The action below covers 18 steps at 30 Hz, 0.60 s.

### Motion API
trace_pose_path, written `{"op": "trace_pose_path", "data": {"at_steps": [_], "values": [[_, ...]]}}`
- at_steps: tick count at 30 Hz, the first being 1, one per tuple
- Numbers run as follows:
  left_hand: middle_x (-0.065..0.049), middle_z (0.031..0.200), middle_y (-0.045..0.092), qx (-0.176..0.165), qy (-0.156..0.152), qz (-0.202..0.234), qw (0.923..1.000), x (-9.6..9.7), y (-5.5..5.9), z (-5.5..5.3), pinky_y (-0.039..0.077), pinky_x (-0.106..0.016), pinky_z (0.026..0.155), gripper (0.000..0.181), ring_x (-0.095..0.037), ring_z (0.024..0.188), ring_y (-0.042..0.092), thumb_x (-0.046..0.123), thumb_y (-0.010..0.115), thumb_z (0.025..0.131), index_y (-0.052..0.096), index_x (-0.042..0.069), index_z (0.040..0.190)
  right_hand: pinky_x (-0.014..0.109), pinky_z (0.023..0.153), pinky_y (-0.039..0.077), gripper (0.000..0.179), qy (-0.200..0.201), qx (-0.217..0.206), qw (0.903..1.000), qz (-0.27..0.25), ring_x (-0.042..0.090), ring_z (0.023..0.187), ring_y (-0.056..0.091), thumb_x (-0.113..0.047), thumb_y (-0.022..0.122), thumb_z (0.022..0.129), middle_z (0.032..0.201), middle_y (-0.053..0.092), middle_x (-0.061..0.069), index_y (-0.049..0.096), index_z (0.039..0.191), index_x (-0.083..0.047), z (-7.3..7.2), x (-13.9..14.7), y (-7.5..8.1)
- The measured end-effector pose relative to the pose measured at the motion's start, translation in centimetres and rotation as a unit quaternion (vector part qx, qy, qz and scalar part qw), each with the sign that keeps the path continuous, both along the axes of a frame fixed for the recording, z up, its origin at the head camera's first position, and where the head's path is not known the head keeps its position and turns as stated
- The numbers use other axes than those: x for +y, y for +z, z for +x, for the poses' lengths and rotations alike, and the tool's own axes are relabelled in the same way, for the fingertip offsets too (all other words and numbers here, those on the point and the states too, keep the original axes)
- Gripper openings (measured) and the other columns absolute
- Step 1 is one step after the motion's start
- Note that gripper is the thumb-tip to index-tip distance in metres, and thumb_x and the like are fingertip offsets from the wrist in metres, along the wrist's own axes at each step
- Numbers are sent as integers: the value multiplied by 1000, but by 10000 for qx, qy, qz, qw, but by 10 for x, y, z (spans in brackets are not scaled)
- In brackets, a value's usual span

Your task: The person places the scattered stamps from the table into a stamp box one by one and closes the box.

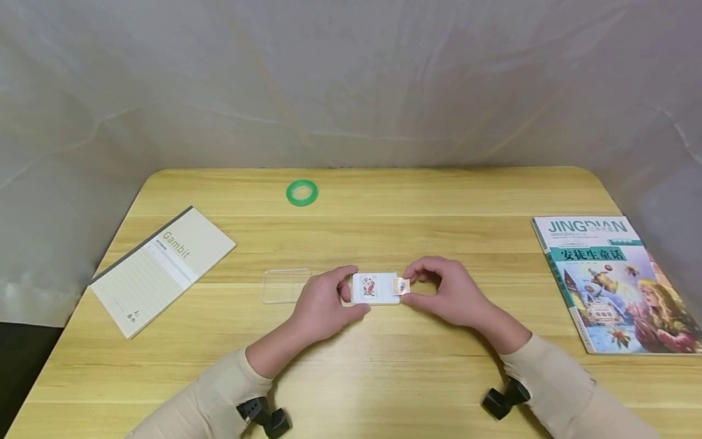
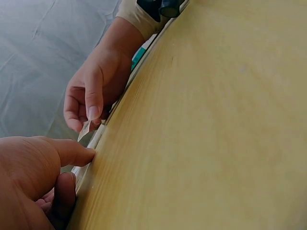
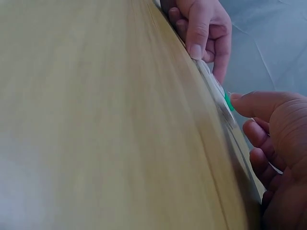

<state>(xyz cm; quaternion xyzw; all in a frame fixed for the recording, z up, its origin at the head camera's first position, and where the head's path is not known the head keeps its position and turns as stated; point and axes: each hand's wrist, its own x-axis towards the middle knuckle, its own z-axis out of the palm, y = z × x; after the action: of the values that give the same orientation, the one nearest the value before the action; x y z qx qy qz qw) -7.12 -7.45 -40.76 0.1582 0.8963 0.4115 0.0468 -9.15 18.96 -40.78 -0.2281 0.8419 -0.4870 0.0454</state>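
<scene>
A small white rectangular case (image 1: 387,288) lies on the table in front of me. My left hand (image 1: 328,305) grips its left end between thumb and fingers. On the case's left half is a small picture card (image 1: 369,286) with a red and black figure. Over the right end, my right hand (image 1: 448,291) pinches another small printed card (image 1: 401,286) between thumb and fingertips. In the left wrist view that card (image 2: 84,130) is tilted above the case. Partly behind my left hand lies a clear plastic lid (image 1: 281,286).
A green tape roll (image 1: 301,192) sits toward the back of the wooden table (image 1: 439,207). To the left lies a Gambit notebook (image 1: 164,268), slanted. An illustrated book (image 1: 614,286) is at the right edge. Grey cloth (image 1: 351,79) hangs behind.
</scene>
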Motion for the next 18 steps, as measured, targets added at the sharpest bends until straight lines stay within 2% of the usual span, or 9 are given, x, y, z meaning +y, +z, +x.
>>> {"op": "trace_pose_path", "data": {"at_steps": [1,5,7,8,18], "values": [[6,70,55,1,-3,2,10000,0,0,0,44,-27,60,66,-8,60,49,21,90,73,62,0,129,36,76,52,32,13,-24,10000,-21,25,84,62,2,88,72,93,67,1,71,99,-6,1,-3,5],[6,71,55,28,-12,-5,10000,0,-1,-1,45,-27,59,66,-8,60,49,21,90,73,63,0,129,36,76,52,32,48,-34,10000,-19,22,83,61,0,88,72,93,67,1,71,98,-8,-1,-9,5],[6,71,55,34,-21,-4,10000,0,-1,-1,45,-27,60,66,-8,60,49,21,90,73,63,0,129,34,76,52,32,59,-28,10000,51,20,83,61,-1,88,72,92,67,0,71,98,-9,-2,-11,6],[6,70,55,38,-23,-1,10000,0,-1,-1,45,-27,60,66,-8,60,49,21,90,73,63,0,129,32,76,52,32,61,-7,9999,93,17,83,61,-4,89,72,92,67,-2,71,98,-12,-4,-9,1],[6,71,55,9,-18,-4,10000,0,-1,0,45,-27,60,66,-8,60,49,22,90,73,62,0,129,32,73,50,31,4,70,9987,509,15,80,60,-10,90,72,88,67,-4,71,95,-15,-6,-13,2]]}}
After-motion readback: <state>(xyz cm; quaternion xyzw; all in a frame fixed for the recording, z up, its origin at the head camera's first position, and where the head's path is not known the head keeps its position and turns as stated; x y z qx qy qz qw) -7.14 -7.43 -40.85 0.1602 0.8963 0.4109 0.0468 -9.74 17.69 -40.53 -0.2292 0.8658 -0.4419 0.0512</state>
